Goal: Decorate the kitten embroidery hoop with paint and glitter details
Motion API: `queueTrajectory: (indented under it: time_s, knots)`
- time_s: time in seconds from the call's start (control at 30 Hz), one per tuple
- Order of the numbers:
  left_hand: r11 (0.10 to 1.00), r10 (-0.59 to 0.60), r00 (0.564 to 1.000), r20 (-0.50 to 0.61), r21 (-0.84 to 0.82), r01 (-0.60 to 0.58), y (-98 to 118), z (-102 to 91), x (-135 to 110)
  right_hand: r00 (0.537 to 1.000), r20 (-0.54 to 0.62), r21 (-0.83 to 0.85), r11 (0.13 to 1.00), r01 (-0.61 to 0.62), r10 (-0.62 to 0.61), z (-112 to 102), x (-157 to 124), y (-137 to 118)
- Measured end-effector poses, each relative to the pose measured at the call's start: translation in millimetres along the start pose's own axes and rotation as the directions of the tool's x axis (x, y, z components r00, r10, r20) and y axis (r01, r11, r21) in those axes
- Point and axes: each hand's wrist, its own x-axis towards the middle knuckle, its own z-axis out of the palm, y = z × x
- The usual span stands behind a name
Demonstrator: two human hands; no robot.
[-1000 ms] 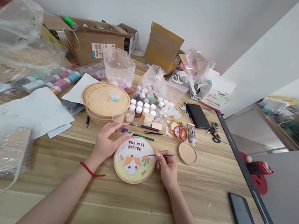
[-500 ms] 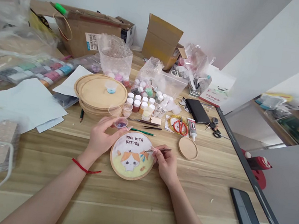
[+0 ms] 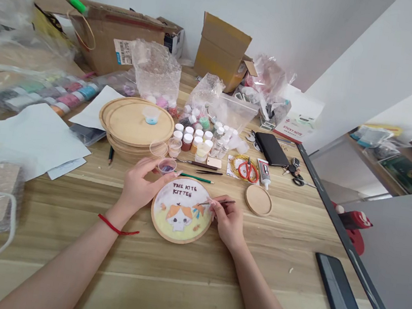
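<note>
My left hand is closed around a small clear plastic cup with something purple in it, beside the top left of a round wooden plate. The plate carries a picture: an orange-and-white kitten on a yellow ground under dark lettering, with an orange and blue shape at its right. Between the fingers of my right hand is a slim dark pointed tool. Its tip is at the orange and blue shape; whether it touches the surface I cannot tell. A green pencil lies just behind the plate.
Behind are stacked wooden trays, white-capped jars, tweezers and a brown-handled tool. To the right lie red-handled pliers, a glue tube, a small wooden disc and a dark flat device. White paper covers the left.
The view has shifted slightly, so everything sits a little higher in the picture. Both hands keep their holds, and the tool's tip stays around the orange and blue shape.
</note>
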Motion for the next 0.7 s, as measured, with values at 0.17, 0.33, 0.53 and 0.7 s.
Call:
queueTrajectory:
  time_s: [0.17, 0.33, 0.53, 0.7]
  knots:
    - [1.000, 0.000, 1.000, -0.002, 0.009, 0.000, 2, -0.2, 1, 1.000, 0.006, 0.033, 0.999, 0.008, -0.008, 0, 1, 0]
    - [0.999, 0.023, 1.000, -0.001, 0.025, -0.023, 2, -0.5, 1, 1.000, -0.024, 0.069, 0.998, 0.012, -0.010, 1, 2, -1]
    - [0.991, 0.115, 0.993, 0.000, 0.067, -0.115, 5, -0.7, 1, 0.998, -0.054, 0.156, 0.988, -0.009, 0.017, 1, 3, -5]
    - [0.964, 0.244, 0.970, 0.009, 0.110, -0.243, 13, -2.2, -2, 0.995, -0.101, 0.254, 0.967, 0.016, 0.010, -5, 2, -18]
